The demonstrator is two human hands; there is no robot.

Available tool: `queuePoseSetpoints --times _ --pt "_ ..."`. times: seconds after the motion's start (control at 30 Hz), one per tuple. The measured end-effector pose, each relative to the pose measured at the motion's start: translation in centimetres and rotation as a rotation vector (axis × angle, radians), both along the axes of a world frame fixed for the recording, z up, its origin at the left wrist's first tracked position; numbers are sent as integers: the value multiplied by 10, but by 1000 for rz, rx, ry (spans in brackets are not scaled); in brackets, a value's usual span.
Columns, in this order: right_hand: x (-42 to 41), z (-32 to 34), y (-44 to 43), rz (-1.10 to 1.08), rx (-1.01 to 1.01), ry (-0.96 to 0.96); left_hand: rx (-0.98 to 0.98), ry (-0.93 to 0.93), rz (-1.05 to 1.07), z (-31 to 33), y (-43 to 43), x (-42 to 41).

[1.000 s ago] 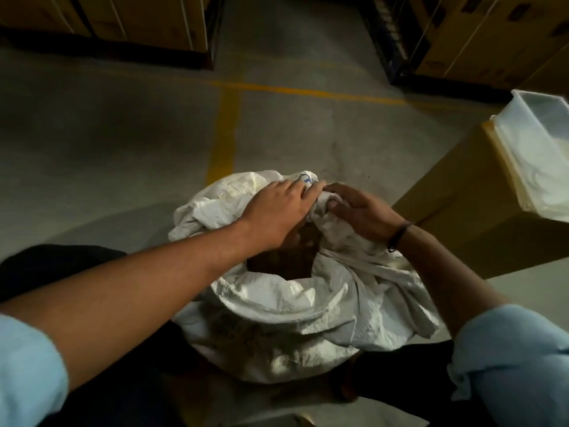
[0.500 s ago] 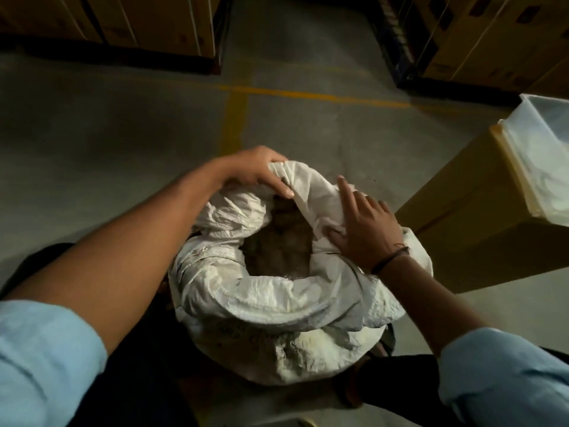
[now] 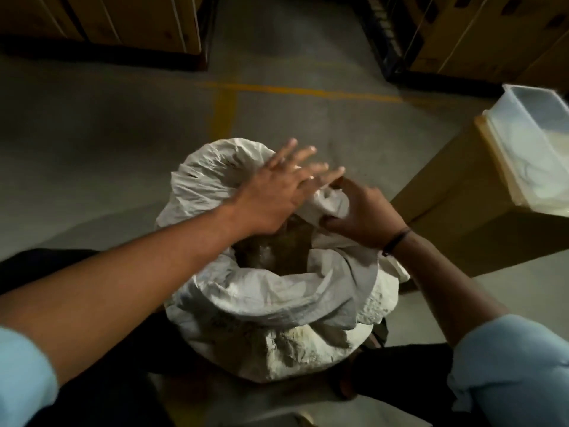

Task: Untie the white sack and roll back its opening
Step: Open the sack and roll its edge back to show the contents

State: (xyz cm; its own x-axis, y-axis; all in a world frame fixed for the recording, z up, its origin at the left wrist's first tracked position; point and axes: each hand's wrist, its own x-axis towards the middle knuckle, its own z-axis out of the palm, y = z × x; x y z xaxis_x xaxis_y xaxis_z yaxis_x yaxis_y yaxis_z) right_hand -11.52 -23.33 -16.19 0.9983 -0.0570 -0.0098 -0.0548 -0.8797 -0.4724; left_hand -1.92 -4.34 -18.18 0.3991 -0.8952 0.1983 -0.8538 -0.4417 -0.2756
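The white sack (image 3: 264, 306) stands on the concrete floor between my knees, its mouth open and its rim folded outward in thick rolls. Brownish contents (image 3: 277, 251) show inside the opening. My left hand (image 3: 277, 192) lies flat over the far rim with fingers spread, holding nothing. My right hand (image 3: 360, 211) pinches a fold of the sack's rim at the right side of the opening. No tie is visible on the sack.
A tall cardboard box (image 3: 468, 204) stands right of the sack with a translucent plastic tub (image 3: 535, 155) on top. Stacked cartons on dark pallets (image 3: 104, 23) line the far side. Yellow floor lines (image 3: 226, 109) cross the floor beyond the sack.
The sack's mouth has been pulled wider and its rim rolled down. My left hand let go of the far rim and now rests flat with spread fingers; my right hand closed on the right rim.
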Motion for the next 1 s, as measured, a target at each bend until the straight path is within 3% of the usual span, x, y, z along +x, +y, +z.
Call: queuePoseSetpoints --times 0.1,0.2,0.33,0.43,0.57,0.67,0.77,0.87,0.93,1.0 --pt "2 11 9 64 138 76 79 171 70 -6 -10 -1" --pt "-1 10 10 -57 79 237 51 409 135 21 -11 17" --pt "-8 -1 18 -260 -42 313 -302 674 270 46 6 59" --pt "-10 -9 31 -287 68 272 -542 711 424 47 12 77" --pt "-9 1 38 -209 86 233 -607 660 558 38 10 84" --pt "-20 10 32 -97 73 245 -497 204 383 37 -1 68" --pt "-31 14 24 -5 133 269 -276 5 -186 29 -24 29" --pt "-31 15 1 44 308 409 80 70 -349 12 -31 5" --pt "-28 19 -13 46 464 458 244 286 -316 9 -29 5" --pt "-25 18 -20 23 566 470 270 494 -281 17 -26 8"
